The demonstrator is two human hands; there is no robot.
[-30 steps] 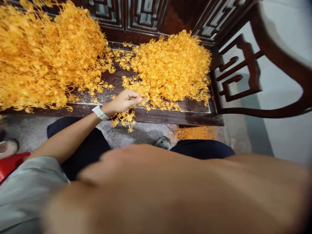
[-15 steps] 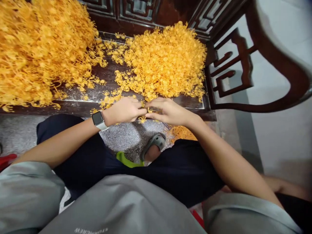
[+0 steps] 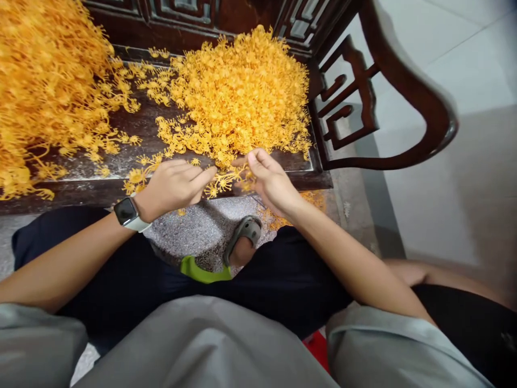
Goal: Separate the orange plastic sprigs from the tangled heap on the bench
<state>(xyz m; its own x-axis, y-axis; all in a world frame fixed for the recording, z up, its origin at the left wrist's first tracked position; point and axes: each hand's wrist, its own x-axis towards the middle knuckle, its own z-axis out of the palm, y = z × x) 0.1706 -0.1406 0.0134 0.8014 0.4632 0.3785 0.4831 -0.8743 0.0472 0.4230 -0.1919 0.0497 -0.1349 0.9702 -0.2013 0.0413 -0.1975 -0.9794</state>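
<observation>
My left hand (image 3: 173,184), with a watch (image 3: 126,211) at the wrist, is closed in a pinch at the bench's front edge. Its fingertips meet a small yellow plastic flower piece (image 3: 223,182) with thin curled prongs. My right hand (image 3: 274,182) is closed around more such pieces (image 3: 247,173), partly hidden by its fingers. Between the two hands the pieces form a short cluster. Just behind them rises a heap of loose yellow flower pieces (image 3: 246,97), some spilling forward to my left hand.
A larger yellow heap (image 3: 44,91), its pieces on stems, covers the left of the dark wooden bench (image 3: 137,121). The carved armrest (image 3: 420,156) stands at the right. Orange bits (image 3: 274,218) lie on the floor near my shoe (image 3: 247,231). Another person's leg (image 3: 440,275) is at the right.
My hands have moved apart, drawing a short cluster of yellow pieces into view between them. The camera has turned to the right, so the bench appears further left.
</observation>
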